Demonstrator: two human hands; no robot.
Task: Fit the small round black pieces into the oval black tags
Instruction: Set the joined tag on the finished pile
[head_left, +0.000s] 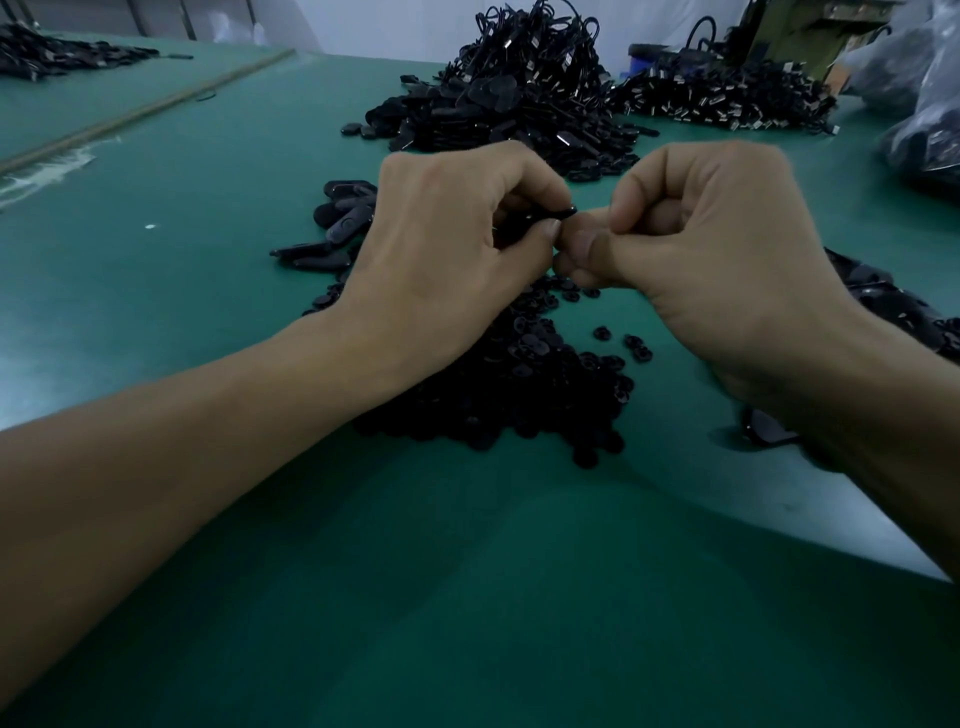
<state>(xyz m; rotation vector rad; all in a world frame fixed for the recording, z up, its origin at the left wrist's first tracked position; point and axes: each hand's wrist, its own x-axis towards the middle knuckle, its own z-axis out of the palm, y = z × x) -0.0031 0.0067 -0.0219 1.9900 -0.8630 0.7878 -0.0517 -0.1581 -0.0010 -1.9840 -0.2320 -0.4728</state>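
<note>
My left hand (447, 244) pinches an oval black tag (558, 213) between thumb and fingers; only the tag's edge shows. My right hand (696, 249) meets it fingertip to fingertip, its thumb and fingers curled tight against the tag's end; whatever they pinch is hidden. Both hands hover above a heap of small round black pieces (524, 395) on the green table (467, 597). A few loose oval tags (343, 223) lie just left of my left hand.
A big mound of black tags with cords (519, 98) rises at the back centre, a second heap (727, 98) to its right. More black parts (883, 301) lie at the right edge, plastic bags (924, 104) behind them. A further pile (57, 52) sits far left.
</note>
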